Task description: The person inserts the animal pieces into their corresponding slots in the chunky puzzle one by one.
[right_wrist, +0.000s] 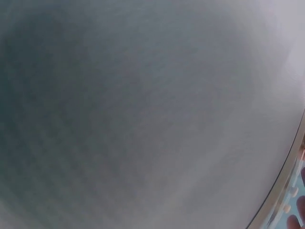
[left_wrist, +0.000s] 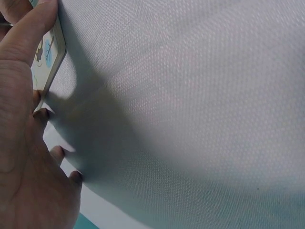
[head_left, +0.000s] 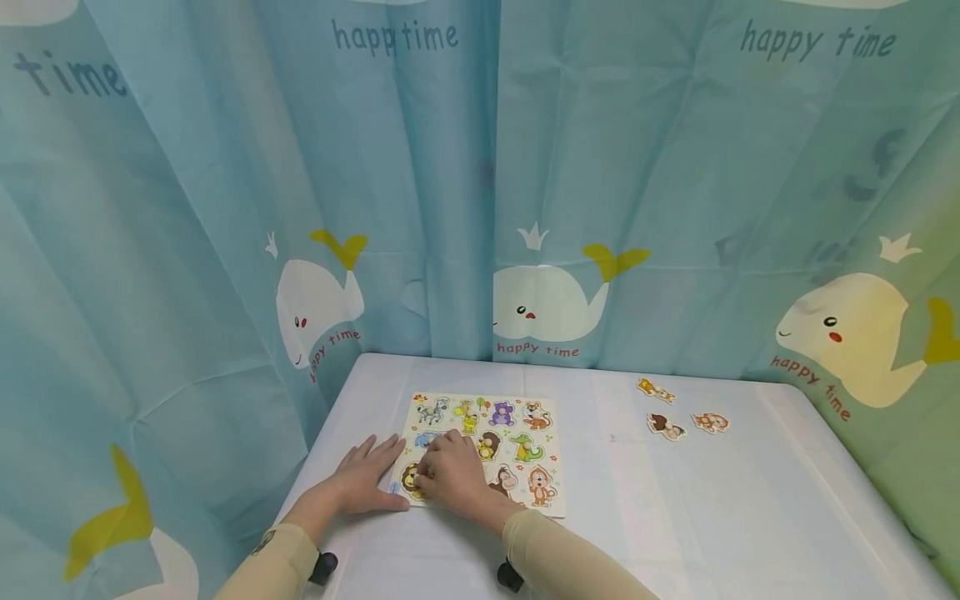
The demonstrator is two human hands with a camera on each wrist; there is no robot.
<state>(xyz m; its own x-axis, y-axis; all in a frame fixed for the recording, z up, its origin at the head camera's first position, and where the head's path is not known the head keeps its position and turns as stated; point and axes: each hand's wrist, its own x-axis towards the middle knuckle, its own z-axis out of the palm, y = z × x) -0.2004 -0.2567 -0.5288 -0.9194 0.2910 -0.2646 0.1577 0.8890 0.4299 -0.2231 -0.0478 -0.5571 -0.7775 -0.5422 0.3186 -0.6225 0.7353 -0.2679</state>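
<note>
An animal puzzle board (head_left: 553,500) lies on the table, printed with a zebra, giraffe, bear, crocodile and others. My left hand (head_left: 365,475) rests flat at its left edge, fingers spread. In the left wrist view, the thumb (left_wrist: 28,36) lies along the board's corner (left_wrist: 59,45). Over the lower left of the board, my right hand (head_left: 453,475) bends its fingers down beside the lion (head_left: 408,477). I cannot tell whether a piece is between those fingertips. The hand covers the middle of the bottom row. Only fingertips (right_wrist: 293,222) show in the right wrist view.
Three loose animal pieces lie right of the board: an orange-yellow one (head_left: 656,390), a dark brown one (head_left: 666,427) and a monkey (head_left: 710,422). A blue curtain (head_left: 450,183) with whales hangs behind the white table (head_left: 637,517).
</note>
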